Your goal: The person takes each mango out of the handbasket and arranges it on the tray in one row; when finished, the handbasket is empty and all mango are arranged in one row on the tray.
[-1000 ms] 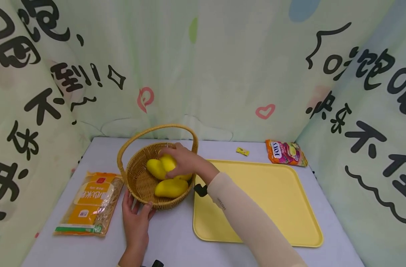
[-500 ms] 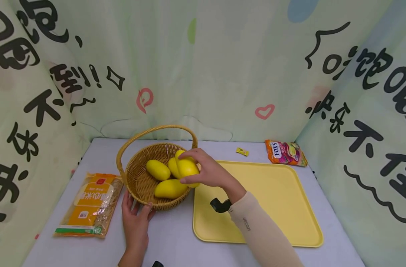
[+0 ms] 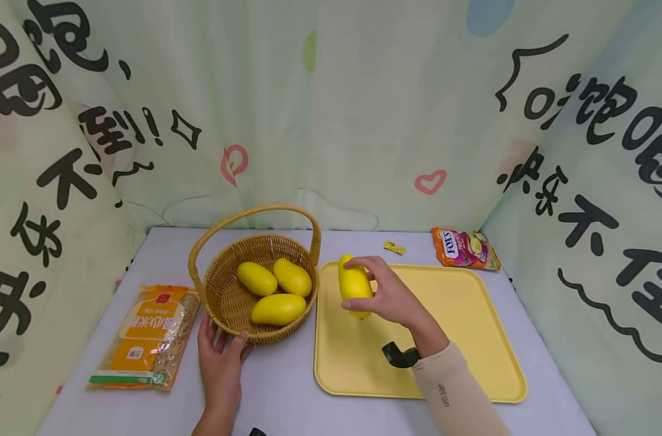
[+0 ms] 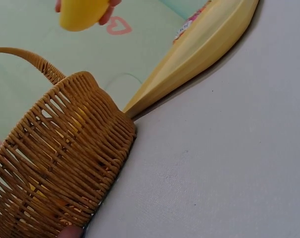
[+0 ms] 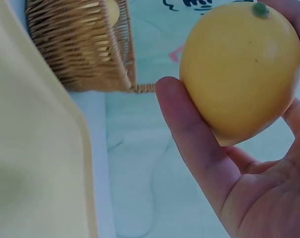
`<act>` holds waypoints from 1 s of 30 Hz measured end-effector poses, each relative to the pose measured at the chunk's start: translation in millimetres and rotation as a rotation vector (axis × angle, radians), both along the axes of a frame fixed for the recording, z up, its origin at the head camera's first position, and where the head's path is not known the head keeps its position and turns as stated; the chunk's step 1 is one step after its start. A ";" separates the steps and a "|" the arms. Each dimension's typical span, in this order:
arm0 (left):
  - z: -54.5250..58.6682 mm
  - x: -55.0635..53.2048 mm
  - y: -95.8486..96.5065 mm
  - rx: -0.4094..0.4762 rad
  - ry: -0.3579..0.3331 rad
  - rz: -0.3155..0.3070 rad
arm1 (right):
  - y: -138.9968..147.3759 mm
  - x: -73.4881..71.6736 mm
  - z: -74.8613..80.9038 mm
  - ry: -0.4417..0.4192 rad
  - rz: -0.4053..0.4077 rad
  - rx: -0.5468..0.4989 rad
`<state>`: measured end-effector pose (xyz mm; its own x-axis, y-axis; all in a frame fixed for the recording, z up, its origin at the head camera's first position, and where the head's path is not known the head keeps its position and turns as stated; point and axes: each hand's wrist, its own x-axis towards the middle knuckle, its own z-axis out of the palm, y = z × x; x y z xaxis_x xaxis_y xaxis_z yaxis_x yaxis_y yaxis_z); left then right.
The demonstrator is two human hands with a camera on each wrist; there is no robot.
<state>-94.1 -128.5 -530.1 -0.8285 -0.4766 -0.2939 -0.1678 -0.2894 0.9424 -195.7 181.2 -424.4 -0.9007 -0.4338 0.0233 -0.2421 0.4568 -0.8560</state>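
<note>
My right hand (image 3: pixel 393 297) holds a yellow mango (image 3: pixel 354 287) between thumb and fingers, above the left back part of the yellow tray (image 3: pixel 358 369). The right wrist view shows this mango (image 5: pixel 239 74) end-on, with a green stem nub. Three more mangoes lie in the round wicker basket (image 3: pixel 224 303), one of them a mango (image 3: pixel 279 309) at the front. My left hand (image 3: pixel 220 369) holds the basket's near left side, thumb at the rim and fingers against the outer wall. Seen from the left wrist, the woven wall (image 4: pixel 61 158) fills the left side.
A bag of millet (image 3: pixel 143 336) lies left of the basket. Behind the tray are a small yellow wrapped candy (image 3: pixel 394 247) and an orange FOX'S candy bag (image 3: pixel 466 249). The basket's tall handle (image 3: pixel 255 210) arches up at its back. Printed curtains surround the table.
My right hand has lifted one mango out of the basket and carried it right, over the tray. The left hand stays at the basket.
</note>
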 end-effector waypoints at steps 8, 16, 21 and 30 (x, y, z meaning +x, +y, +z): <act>1.2 0.8 0.3 0.002 0.009 0.006 | 19.8 -0.1 -20.5 -0.061 0.008 -0.007; 1.8 0.9 0.5 0.004 0.002 0.004 | 3.1 -8.6 -36.7 0.047 0.040 0.211; 2.4 1.4 0.5 0.004 -0.002 0.004 | -16.5 -10.8 -39.8 0.065 0.018 0.328; 2.4 1.4 1.0 0.006 -0.005 0.002 | -41.8 -8.5 -54.5 0.032 -0.011 0.473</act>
<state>-92.6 -127.6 -527.7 -0.8261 -0.4765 -0.3008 -0.1717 -0.2955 0.9398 -204.3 139.4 -478.9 -0.9073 -0.3942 -0.1466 -0.2583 0.7973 -0.5455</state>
